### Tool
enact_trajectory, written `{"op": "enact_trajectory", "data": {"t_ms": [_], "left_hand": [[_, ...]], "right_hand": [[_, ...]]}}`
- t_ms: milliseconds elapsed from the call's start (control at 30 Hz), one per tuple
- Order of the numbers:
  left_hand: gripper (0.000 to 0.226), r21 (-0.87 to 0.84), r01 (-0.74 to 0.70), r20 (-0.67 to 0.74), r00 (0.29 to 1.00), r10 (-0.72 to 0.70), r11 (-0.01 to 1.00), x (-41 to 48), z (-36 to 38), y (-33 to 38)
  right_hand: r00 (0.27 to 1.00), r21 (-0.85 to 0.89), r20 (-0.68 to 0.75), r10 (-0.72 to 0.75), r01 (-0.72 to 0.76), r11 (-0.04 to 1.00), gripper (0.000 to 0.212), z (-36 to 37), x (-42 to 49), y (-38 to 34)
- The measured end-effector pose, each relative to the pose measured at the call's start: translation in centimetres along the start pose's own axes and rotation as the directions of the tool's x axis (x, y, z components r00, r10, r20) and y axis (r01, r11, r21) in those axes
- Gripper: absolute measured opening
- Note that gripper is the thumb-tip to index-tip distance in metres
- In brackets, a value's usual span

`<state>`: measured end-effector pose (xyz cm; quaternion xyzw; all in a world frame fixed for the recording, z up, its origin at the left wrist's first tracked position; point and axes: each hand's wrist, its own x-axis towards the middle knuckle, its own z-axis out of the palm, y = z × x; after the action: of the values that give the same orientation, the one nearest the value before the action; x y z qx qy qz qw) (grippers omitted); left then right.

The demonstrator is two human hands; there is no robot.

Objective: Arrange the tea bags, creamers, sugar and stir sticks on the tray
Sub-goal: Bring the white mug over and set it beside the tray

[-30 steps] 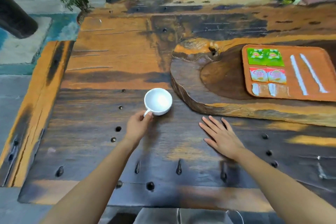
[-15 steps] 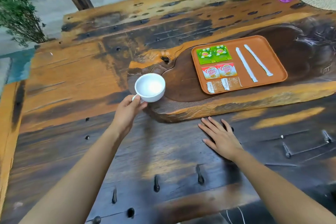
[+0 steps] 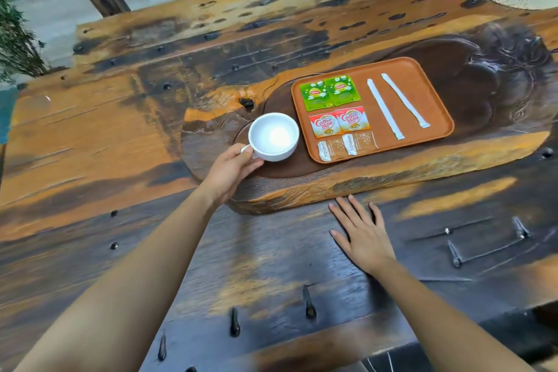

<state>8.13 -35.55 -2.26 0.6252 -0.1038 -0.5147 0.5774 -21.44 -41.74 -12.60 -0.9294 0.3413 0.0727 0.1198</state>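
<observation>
Left hand (image 3: 229, 172) has the white cup (image 3: 274, 136) pinched by its handle, cup sitting just left of the orange tray (image 3: 434, 106) on the dark slab (image 3: 483, 93). Right hand (image 3: 363, 234) is flat on the table (image 3: 120, 136), fingers spread, holding nothing. On the tray: green tea bags (image 3: 329, 92) far-left, creamers (image 3: 339, 121) nearer, sugar (image 3: 347, 146) nearest, two stir sticks (image 3: 398, 106) to the right.

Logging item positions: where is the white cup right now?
Head view, centre: the white cup sits beside the tray, off its left edge, its handle held by the left hand.
</observation>
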Motion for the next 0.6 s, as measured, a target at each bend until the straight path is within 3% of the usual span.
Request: {"op": "enact_trajectory", "data": {"t_ms": [600], "left_hand": [[0.024, 0.045, 0.034, -0.074, 0.997, -0.031, 0.998, 2.4, -0.9, 0.4]], "right_hand": [[0.999, 0.003, -0.024, -0.022, 0.022, 1.0, 0.056, 0.5, 0.2, 0.3]]}}
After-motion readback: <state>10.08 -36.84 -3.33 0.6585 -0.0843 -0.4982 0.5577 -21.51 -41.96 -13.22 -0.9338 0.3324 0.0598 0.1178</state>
